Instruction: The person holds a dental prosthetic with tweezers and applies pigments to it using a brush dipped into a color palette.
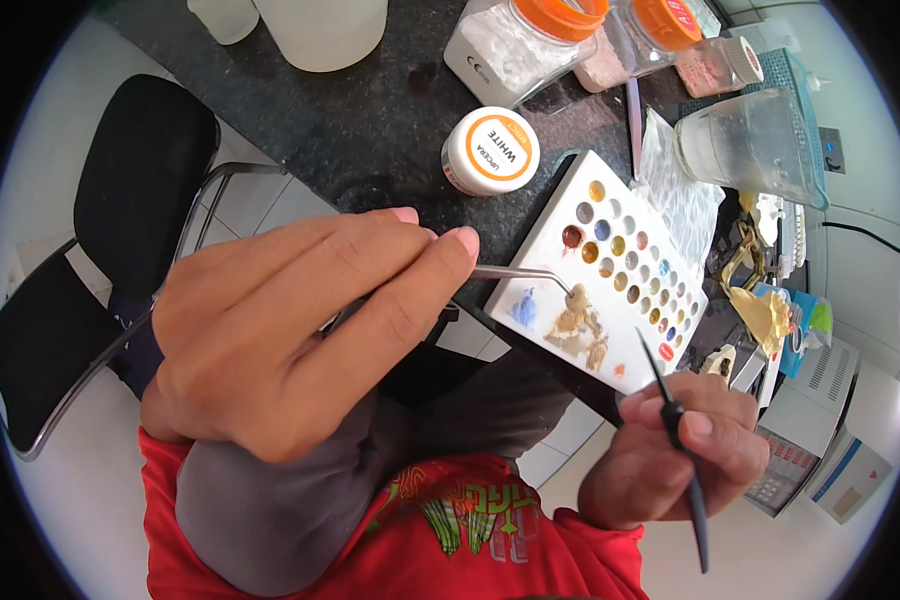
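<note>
My left hand (310,320), at the centre left, pinches a thin metal instrument with a bent tip (515,272); most of its handle is hidden by the fingers. The tip meets a small beige lump (577,296) over the white palette (620,335). I cannot tell whether that lump is a held piece or paste on the palette. Brown and beige smears (580,330) and a blue smear (523,307) mark the palette beside rows of coloured wells. My right hand (675,455) grips a fine black brush (676,425), its point close above the palette's near right part.
A white jar with an orange-ringed lid (490,150) stands behind the palette on the dark countertop (370,130). Orange-lidded powder jars (525,50) and a cloudy plastic cup (750,145) are farther back. Dental models (760,310) lie at right. A black chair (140,170) stands left.
</note>
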`<state>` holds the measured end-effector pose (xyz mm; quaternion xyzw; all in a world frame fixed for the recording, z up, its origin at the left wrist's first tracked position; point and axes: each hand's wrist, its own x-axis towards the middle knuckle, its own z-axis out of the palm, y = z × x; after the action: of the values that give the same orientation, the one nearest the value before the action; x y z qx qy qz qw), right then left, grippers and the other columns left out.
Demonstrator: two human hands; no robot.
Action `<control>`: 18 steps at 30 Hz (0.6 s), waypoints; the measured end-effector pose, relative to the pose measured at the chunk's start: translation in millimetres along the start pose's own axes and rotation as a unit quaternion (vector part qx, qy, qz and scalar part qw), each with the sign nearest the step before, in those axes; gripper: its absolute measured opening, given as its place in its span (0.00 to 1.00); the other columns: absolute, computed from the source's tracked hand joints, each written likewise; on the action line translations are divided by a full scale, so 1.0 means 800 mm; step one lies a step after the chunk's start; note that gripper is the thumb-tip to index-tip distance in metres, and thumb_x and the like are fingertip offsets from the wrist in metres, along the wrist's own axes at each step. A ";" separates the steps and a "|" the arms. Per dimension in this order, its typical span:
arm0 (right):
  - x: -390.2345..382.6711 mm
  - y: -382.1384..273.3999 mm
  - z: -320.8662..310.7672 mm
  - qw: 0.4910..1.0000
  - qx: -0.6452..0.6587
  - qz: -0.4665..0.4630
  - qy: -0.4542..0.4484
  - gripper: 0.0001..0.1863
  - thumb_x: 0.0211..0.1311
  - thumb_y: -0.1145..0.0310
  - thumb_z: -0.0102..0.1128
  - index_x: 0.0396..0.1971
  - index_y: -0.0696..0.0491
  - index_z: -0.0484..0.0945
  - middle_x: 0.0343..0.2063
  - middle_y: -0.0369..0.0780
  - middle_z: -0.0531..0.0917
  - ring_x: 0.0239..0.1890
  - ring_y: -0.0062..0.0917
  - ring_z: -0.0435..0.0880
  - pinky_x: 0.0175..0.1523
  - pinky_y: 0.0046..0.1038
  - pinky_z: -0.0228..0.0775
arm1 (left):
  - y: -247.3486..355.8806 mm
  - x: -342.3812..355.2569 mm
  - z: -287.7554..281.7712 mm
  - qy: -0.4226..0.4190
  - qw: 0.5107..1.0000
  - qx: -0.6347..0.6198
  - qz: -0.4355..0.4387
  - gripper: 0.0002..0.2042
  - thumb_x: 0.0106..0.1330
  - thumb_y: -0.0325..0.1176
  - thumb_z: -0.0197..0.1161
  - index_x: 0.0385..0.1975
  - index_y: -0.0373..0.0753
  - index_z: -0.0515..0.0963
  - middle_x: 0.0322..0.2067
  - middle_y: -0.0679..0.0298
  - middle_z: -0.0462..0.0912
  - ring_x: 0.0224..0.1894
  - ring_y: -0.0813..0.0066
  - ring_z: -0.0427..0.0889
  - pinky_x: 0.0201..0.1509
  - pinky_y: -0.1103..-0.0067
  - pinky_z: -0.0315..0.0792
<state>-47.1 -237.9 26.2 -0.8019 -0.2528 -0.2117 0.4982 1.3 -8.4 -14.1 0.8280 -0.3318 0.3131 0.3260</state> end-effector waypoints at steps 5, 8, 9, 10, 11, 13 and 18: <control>-0.010 -0.001 0.018 0.996 -0.068 -0.029 0.052 0.12 0.45 0.77 0.61 0.32 0.57 0.72 0.22 0.40 0.74 0.19 0.22 0.73 0.24 0.21 0.69 | 0.001 -0.002 0.001 0.001 1.000 0.006 0.000 0.16 0.35 0.15 0.64 0.29 0.29 0.79 0.22 0.58 0.79 0.22 0.66 0.82 0.21 0.82 0.76; -0.011 -0.003 0.017 0.995 -0.098 -0.026 0.018 0.12 0.43 0.78 0.61 0.32 0.58 0.73 0.21 0.39 0.74 0.19 0.23 0.73 0.24 0.21 0.69 | 0.003 -0.005 -0.007 0.000 1.000 0.023 0.003 0.16 0.34 0.16 0.64 0.29 0.29 0.79 0.22 0.58 0.79 0.23 0.66 0.82 0.22 0.82 0.77; -0.011 -0.003 0.017 0.994 -0.108 -0.027 0.016 0.13 0.43 0.78 0.61 0.32 0.58 0.73 0.20 0.39 0.74 0.18 0.23 0.73 0.24 0.21 0.68 | 0.001 -0.005 -0.004 -0.002 1.000 0.021 0.007 0.16 0.33 0.16 0.64 0.29 0.29 0.79 0.21 0.58 0.78 0.23 0.67 0.82 0.22 0.82 0.77; -0.010 -0.001 0.017 0.993 -0.118 -0.029 0.013 0.13 0.42 0.78 0.61 0.32 0.58 0.73 0.19 0.39 0.74 0.17 0.23 0.73 0.23 0.21 0.68 | -0.002 -0.004 -0.003 -0.007 1.000 0.018 0.013 0.17 0.33 0.16 0.63 0.29 0.29 0.79 0.21 0.58 0.78 0.23 0.67 0.82 0.22 0.82 0.77; -0.009 0.000 0.018 0.991 -0.128 -0.030 0.010 0.13 0.41 0.78 0.61 0.32 0.58 0.74 0.19 0.39 0.74 0.17 0.23 0.73 0.22 0.21 0.68 | -0.003 -0.004 -0.001 -0.009 1.000 0.016 0.017 0.17 0.33 0.16 0.63 0.29 0.29 0.79 0.21 0.58 0.78 0.22 0.67 0.82 0.22 0.82 0.77; -0.006 0.000 0.023 0.989 -0.141 -0.035 0.019 0.13 0.41 0.78 0.61 0.31 0.58 0.73 0.18 0.40 0.74 0.15 0.23 0.73 0.21 0.21 0.67 | -0.005 -0.005 -0.001 -0.010 1.000 0.017 0.023 0.17 0.32 0.17 0.63 0.30 0.29 0.79 0.20 0.59 0.78 0.22 0.67 0.81 0.22 0.82 0.78; -0.006 0.001 0.031 0.987 -0.148 -0.047 0.035 0.12 0.42 0.77 0.61 0.30 0.58 0.73 0.18 0.40 0.74 0.13 0.23 0.72 0.18 0.21 0.65 | -0.005 -0.008 -0.004 -0.002 0.999 0.024 0.035 0.18 0.32 0.18 0.62 0.30 0.29 0.79 0.20 0.59 0.77 0.22 0.68 0.81 0.21 0.83 0.77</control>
<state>-47.7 -216.6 12.5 -0.8459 -0.2390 -0.2978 0.3723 -0.1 -1.8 -18.4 0.8239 -0.3540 0.3308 0.2939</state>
